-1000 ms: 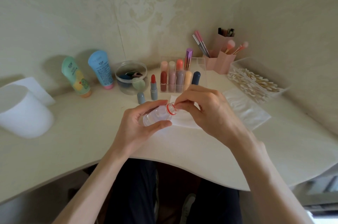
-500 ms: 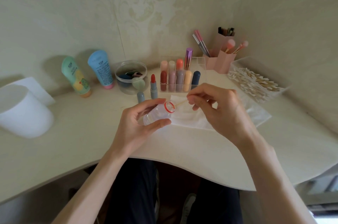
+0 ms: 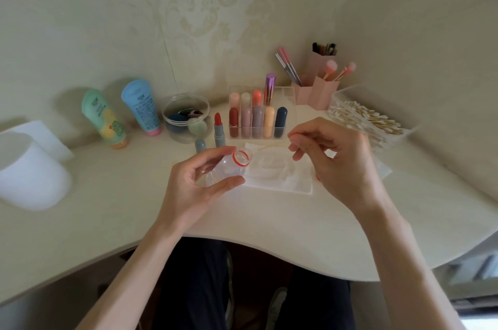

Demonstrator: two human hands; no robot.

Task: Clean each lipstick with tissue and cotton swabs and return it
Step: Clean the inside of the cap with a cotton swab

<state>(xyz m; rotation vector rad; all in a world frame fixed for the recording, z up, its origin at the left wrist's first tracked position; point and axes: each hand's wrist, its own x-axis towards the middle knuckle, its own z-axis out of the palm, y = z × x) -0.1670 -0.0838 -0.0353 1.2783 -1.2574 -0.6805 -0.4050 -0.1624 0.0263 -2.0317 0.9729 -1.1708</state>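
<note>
Cream table (image 3: 269, 216), head view.

Nearest: left hand (image 3: 194, 189), fingers and thumb curled round a small clear plastic bottle with a red neck ring (image 3: 229, 170). The bottle was tilted, with its uncapped mouth facing far-right.

Right hand (image 3: 339, 162): thumb and forefinger pinched together on a thin wooden cotton swab (image 3: 272, 145). The stick ran leftward, its tip just apart from the bottle mouth.

Beneath both hands: a white folded tissue (image 3: 280, 178), flat on the table.

Farther: the uncapped red lipstick in a grey-blue tube (image 3: 218, 125) stood upright on the table, with its grey-blue cap (image 3: 200, 145) just near-left of it. Both stood left of the clear acrylic organiser (image 3: 287, 95) that holds the other lipsticks.

Judgement: the lipstick lay far-left of the swab tip, beyond the bottle, with its long axis vertical. The left hand was nearer to it but occupied. The swab would have to cross over the bottle to reach it.
</note>
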